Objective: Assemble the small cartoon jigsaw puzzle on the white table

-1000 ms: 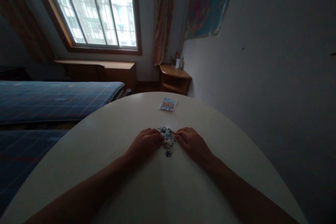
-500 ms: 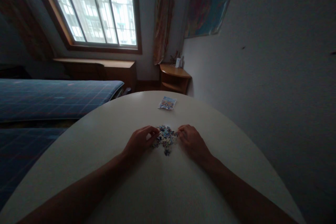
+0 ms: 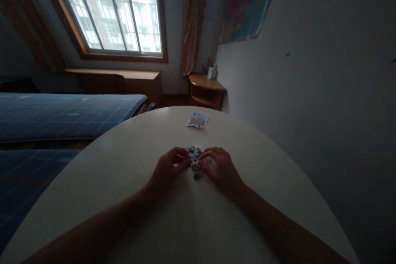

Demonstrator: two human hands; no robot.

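Observation:
A small heap of jigsaw puzzle pieces (image 3: pixel 194 154), blue, white and dark, lies on the white round table (image 3: pixel 192 222). My left hand (image 3: pixel 173 166) is at the heap's left side, thumb and fingertips curled close together on the pieces. From the right, my right hand (image 3: pixel 218 167) reaches over the heap, its thumb and fingers also bent together among the pieces. Which single pieces lie between the fingertips is too small to see. Both hands cover part of the heap. Beyond it lies a small colourful picture sheet (image 3: pixel 198 120).
A bed with a blue plaid mattress (image 3: pixel 71 115) stands to the left of the table. A wooden corner shelf (image 3: pixel 206 83) and a desk (image 3: pixel 136 75) are beyond the table, below a window (image 3: pixel 114 12). A pale wall (image 3: pixel 293 99) rises on the right.
Both hands have moved inward over the heap, the right one further to the left. Their fingertips are now closer to each other and hide more of the pieces.

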